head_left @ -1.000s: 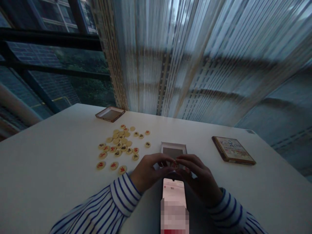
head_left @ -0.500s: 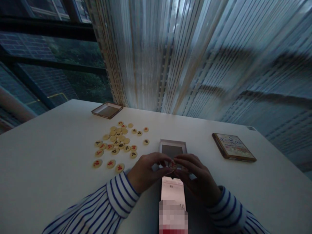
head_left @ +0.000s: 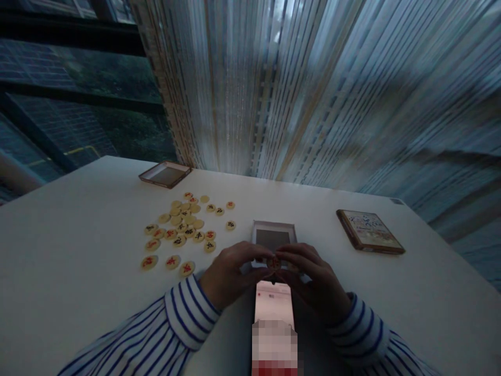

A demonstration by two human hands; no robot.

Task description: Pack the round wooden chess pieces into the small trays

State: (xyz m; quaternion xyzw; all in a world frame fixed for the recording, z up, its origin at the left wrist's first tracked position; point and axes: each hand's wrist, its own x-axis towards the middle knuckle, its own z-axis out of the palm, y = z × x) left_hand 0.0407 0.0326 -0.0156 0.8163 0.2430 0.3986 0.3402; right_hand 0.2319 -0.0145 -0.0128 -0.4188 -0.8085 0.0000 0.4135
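Between the fingertips of my left hand (head_left: 234, 272) and my right hand (head_left: 312, 271) is a round xiangqi piece (head_left: 274, 262) with a red character on its face. Both hands are closed in a pinch on it, one from each side. Just behind my fingers lies a small open box (head_left: 274, 226) with a pale rim and dark inside; its near part is hidden by my hands. Below them a phone (head_left: 274, 303) with a lit screen lies on the table. More xiangqi pieces (head_left: 189, 232) are spread loosely to the left, some showing red or black characters, others blank side up.
An open shallow box lid (head_left: 145, 179) sits at the table's far left. On the right lies a closed box (head_left: 371, 231) with a printed cover. All rest on a white table (head_left: 97, 219), with a string curtain (head_left: 242, 94) hanging behind its far edge.
The view has shifted slightly, so everything on the table appears a little farther left and higher. My hands still hold the piece, and their fingertips look closer together around it.
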